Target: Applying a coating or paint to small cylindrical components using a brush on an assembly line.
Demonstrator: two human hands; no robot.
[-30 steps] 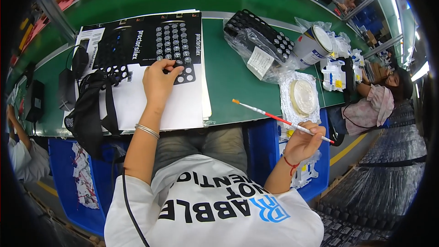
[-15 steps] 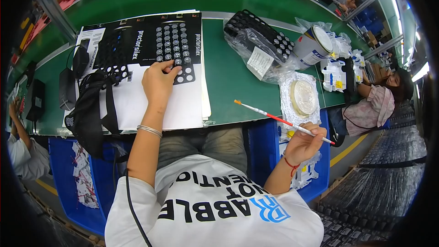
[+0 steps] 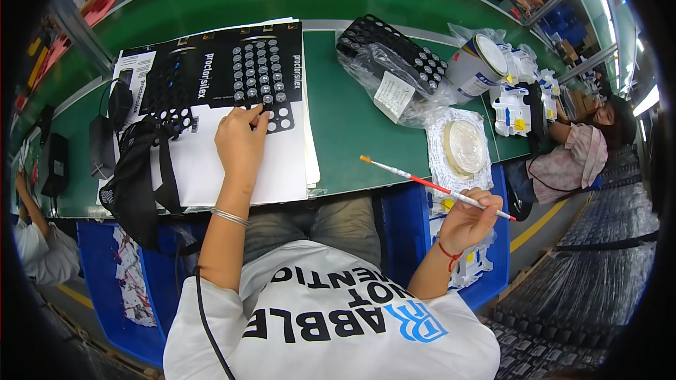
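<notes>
Presently left hand (image 3: 241,142) presses flat, fingers spread, steadying the black button sheet (image 3: 264,77) at 12 o'clock; right hand (image 3: 470,218) grips a thin brush (image 3: 429,184), tip raised toward 10 o'clock, clear of the table (image 3: 345,119).

— Where does the view sit?
— On the person's head, looking steeply down over the white printed shirt (image 3: 331,317) onto the long green table (image 3: 345,119), near, edges bending like fisheye.
</notes>
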